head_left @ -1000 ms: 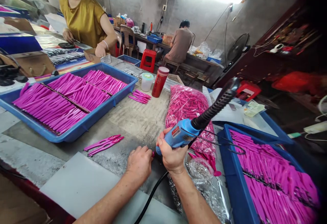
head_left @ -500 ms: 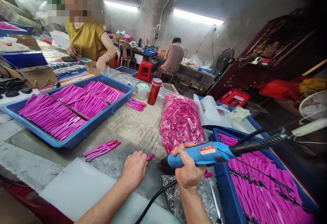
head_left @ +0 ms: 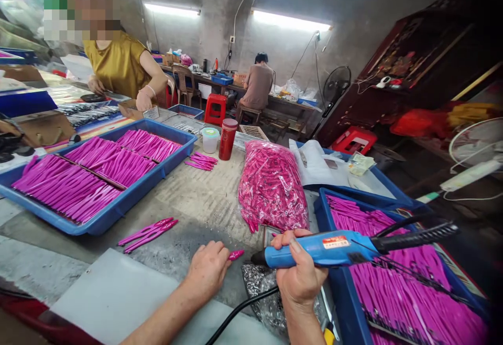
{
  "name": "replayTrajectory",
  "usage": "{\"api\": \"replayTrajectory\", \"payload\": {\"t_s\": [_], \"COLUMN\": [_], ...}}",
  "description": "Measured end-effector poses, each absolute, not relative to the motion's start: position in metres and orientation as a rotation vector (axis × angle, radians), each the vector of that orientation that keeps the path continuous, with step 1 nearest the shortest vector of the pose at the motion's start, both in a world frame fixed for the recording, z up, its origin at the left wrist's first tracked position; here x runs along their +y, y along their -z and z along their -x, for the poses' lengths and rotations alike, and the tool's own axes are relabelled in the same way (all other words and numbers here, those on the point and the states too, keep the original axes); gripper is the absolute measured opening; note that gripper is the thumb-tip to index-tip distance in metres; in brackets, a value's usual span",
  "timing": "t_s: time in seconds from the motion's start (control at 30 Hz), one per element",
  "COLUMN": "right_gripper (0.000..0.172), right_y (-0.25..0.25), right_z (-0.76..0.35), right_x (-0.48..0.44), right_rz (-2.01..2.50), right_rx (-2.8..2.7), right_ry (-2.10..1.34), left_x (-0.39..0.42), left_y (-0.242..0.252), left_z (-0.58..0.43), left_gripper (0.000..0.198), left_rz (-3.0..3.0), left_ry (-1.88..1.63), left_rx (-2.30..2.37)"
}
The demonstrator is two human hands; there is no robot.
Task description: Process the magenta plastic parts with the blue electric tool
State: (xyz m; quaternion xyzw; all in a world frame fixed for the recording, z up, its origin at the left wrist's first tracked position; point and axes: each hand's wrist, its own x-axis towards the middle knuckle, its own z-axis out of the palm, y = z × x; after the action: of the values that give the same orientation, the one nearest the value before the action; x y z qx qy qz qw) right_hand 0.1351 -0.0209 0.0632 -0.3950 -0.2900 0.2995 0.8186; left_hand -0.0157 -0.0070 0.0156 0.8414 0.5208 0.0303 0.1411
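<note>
My left hand [head_left: 210, 270] is closed on a slim magenta plastic piece [head_left: 236, 255], its glossy tip poking out past the fingers. In my right hand [head_left: 303, 267] lies a blue electric screwdriver [head_left: 334, 248], held nearly level. Its dark nose points left, a short gap from the magenta tip. Under my right wrist is a clear bag of small metal parts [head_left: 259, 287]. Left of my left hand, a few long magenta pieces [head_left: 148, 235] rest on the table. What my left fingers cover is hidden.
A blue tray [head_left: 98, 224] full of magenta pieces is at left, another blue tray [head_left: 323, 214] at right. A large bag of pink parts [head_left: 273, 187], a red bottle [head_left: 228, 139] and a lidded cup [head_left: 210, 140] stand ahead. A co-worker [head_left: 121, 62] sits across.
The view has shifted, so the background sits further left. The screwdriver has come down slightly, its nose now about level with the magenta tip. Both hands keep their hold.
</note>
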Motion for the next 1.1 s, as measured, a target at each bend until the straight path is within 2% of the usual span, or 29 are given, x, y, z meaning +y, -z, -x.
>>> {"api": "replayTrajectory", "payload": {"t_s": [0.67,1.1], "right_gripper": [0.023,0.026], "right_y": [-0.054,-0.054], "right_z": [-0.135,-0.139], "right_x": [-0.021,-0.025], "right_rz": [0.828,0.829], "right_rx": [-0.608,-0.583], "right_ry": [-0.676,-0.662], "left_x": [-0.002,0.003], "left_y": [-0.011,-0.005], "left_z": [0.012,0.023], "left_gripper": [0.028,0.024], "left_rz": [-2.494,-2.412], "left_ry": [0.000,-0.335], "left_rx": [1.511,1.561]}}
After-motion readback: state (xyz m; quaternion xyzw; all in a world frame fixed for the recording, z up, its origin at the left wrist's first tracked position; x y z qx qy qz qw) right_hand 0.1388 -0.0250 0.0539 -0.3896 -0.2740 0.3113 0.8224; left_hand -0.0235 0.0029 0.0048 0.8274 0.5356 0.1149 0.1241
